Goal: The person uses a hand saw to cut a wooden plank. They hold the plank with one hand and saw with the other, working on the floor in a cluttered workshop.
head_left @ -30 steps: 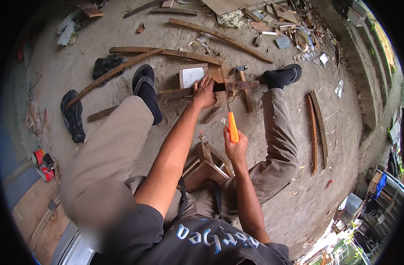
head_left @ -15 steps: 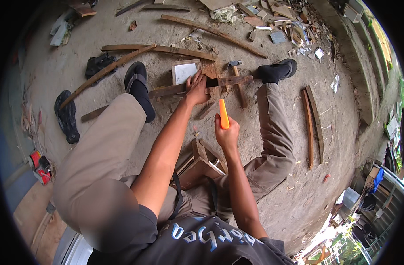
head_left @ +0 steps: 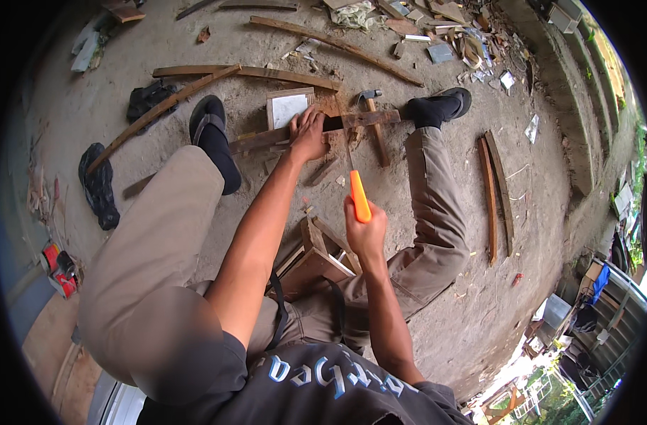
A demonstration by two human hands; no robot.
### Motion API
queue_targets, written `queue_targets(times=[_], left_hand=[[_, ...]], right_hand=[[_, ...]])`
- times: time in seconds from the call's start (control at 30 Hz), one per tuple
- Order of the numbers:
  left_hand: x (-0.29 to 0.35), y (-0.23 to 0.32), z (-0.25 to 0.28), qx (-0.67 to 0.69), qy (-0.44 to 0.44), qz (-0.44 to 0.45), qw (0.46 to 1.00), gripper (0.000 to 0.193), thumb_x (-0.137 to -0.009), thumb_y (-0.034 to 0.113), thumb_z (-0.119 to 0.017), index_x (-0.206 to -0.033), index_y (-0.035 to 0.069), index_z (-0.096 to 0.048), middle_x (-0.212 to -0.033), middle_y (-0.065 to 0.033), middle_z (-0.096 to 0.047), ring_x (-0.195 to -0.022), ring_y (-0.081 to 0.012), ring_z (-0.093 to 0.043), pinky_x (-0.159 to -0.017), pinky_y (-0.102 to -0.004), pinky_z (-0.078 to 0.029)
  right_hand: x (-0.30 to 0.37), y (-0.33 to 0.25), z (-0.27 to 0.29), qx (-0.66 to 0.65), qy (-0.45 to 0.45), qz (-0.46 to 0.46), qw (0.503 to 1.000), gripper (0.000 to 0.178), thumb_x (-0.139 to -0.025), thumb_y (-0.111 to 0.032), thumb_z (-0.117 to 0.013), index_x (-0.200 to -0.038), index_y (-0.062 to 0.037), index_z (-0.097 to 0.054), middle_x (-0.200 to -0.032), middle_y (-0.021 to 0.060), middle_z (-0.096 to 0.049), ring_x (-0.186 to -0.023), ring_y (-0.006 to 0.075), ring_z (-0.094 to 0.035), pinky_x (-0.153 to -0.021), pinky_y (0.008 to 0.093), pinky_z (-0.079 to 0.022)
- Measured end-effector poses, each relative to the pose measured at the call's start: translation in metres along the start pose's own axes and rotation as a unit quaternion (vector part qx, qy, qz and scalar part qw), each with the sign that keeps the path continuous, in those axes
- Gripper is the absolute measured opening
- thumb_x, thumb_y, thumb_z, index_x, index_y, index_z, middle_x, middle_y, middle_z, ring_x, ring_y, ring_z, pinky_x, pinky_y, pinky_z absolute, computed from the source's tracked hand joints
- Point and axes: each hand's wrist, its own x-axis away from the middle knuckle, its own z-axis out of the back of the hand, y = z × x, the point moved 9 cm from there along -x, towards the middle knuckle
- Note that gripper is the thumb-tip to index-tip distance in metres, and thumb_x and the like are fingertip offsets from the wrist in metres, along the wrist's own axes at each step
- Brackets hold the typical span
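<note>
My right hand (head_left: 367, 230) is wrapped round the orange handle (head_left: 359, 197) of a handsaw. Its thin blade (head_left: 348, 152) runs away from me and crosses a dark wooden strip (head_left: 374, 119), which lies crosswise between my feet. To the left of the blade, my left hand (head_left: 309, 136) presses down on the strip with its fingers bent over it. Beyond that hand stands a small wooden box with a white panel (head_left: 289, 106). A claw hammer (head_left: 379, 138) lies partly under the strip, to the right of the saw.
Long battens (head_left: 249, 73) lie beyond my feet, and two more (head_left: 495, 198) at the right. Black plastic (head_left: 100, 188) is on the left. A wooden piece (head_left: 313, 273) sits between my thighs. Scrap rubble (head_left: 472, 53) is heaped far right, beside concrete steps (head_left: 578, 120).
My right hand has drawn the saw back toward me, so more of its blade shows on my side of the strip. My left hand keeps its hold; the whole view has shifted slightly.
</note>
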Motion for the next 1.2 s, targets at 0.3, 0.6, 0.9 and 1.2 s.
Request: queue_targets(times=[0.3,0.6,0.9,1.2], left_hand=[[0.0,-0.004,0.007,0.007,0.033,-0.004,0.999,0.072,-0.066,0.02,-0.074,-0.129,0.003,-0.043,-0.141,-0.0146,-0.043,-0.146,-0.0283,-0.022,-0.113,-0.0548,-0.016],[0.002,-0.003,0.001,0.032,-0.032,0.025,0.999,0.07,-0.07,0.016,-0.066,-0.133,0.003,-0.039,-0.152,-0.0153,-0.032,-0.149,-0.0264,-0.012,-0.117,-0.0534,-0.008],[-0.015,0.012,0.016,-0.093,0.086,-0.067,0.99,0.049,-0.073,0.023,-0.074,-0.115,0.002,-0.058,-0.13,-0.0158,-0.056,-0.14,-0.0282,-0.034,-0.119,-0.051,-0.013],[-0.022,0.01,0.012,-0.105,0.063,-0.057,0.991,0.027,-0.075,0.021,-0.075,-0.095,0.004,-0.068,-0.112,-0.0145,-0.067,-0.138,-0.0252,-0.039,-0.12,-0.0479,-0.014]], right_hand=[[0.06,0.007,0.022,-0.012,-0.026,0.012,1.0,0.024,-0.087,-0.015,-0.068,-0.073,0.0033,-0.059,-0.056,0.0186,-0.053,-0.046,0.0266,-0.052,-0.05,0.0357,-0.042],[0.083,0.019,0.033,-0.055,-0.061,0.041,0.996,0.026,-0.087,-0.017,-0.072,-0.079,0.0023,-0.057,-0.059,0.0121,-0.055,-0.05,0.0159,-0.047,-0.05,0.0306,-0.041],[0.086,-0.013,0.069,0.012,0.008,0.028,1.0,0.023,-0.089,-0.016,-0.07,-0.085,0.0012,-0.056,-0.062,0.0154,-0.059,-0.052,0.0225,-0.058,-0.053,0.0321,-0.045],[-0.003,-0.048,0.048,0.062,0.029,0.007,0.998,0.031,-0.09,-0.025,-0.069,-0.077,0.0012,-0.059,-0.059,0.0212,-0.056,-0.055,0.0421,-0.058,-0.05,0.0401,-0.043]])
